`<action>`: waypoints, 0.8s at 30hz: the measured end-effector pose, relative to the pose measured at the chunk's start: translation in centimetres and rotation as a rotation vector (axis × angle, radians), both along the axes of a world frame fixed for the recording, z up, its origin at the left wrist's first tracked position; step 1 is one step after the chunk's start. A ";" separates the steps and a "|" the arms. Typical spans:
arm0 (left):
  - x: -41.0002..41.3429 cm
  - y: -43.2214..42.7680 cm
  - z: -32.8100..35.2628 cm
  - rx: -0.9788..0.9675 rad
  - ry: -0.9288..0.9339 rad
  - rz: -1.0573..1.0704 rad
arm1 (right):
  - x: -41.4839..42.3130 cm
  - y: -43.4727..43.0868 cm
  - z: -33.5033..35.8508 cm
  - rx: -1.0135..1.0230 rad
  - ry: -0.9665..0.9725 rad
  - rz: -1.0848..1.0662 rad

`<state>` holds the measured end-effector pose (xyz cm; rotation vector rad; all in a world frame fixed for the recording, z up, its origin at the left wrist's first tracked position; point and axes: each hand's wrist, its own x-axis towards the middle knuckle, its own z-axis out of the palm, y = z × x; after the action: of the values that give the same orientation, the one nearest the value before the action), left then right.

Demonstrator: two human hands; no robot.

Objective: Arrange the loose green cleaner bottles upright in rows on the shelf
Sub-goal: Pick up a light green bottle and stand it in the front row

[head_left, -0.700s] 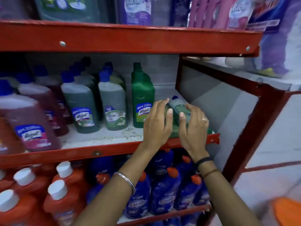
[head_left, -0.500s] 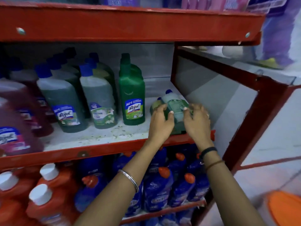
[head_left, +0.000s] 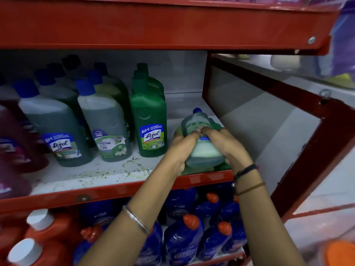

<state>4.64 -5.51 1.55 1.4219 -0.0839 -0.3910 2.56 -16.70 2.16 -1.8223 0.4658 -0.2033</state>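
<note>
A pale green cleaner bottle [head_left: 197,121] with a blue cap lies tilted on top of other loose green bottles [head_left: 221,167] at the right end of the middle shelf [head_left: 99,175]. My left hand [head_left: 182,148] grips its left side and my right hand [head_left: 228,148] grips its right side, fingertips meeting over the label. Upright green bottles stand in rows to the left: a dark green Lizol bottle [head_left: 150,121], a Bactin bottle [head_left: 106,127] and a blue-capped Lizol bottle [head_left: 57,131]. The bottles under my hands are mostly hidden.
Maroon bottles [head_left: 17,143] stand at the far left of the shelf. The red upper shelf beam [head_left: 163,24] hangs low overhead. A red frame post [head_left: 311,150] bounds the right side. Blue bottles [head_left: 182,240] and orange bottles [head_left: 46,235] fill the shelf below.
Both hands have closed tighter around the pale green bottle, fingertips now meeting on top. The view has moved closer and lower toward the shelf.
</note>
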 end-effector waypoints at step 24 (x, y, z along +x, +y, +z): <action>-1.3 27.3 -1.9 0.267 -0.766 0.276 | 0.2 24.3 0.0 0.063 -0.508 0.443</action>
<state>3.36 21.79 -0.39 1.7549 -0.4629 0.4009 2.80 7.56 2.17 -1.6856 -0.2828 -0.3271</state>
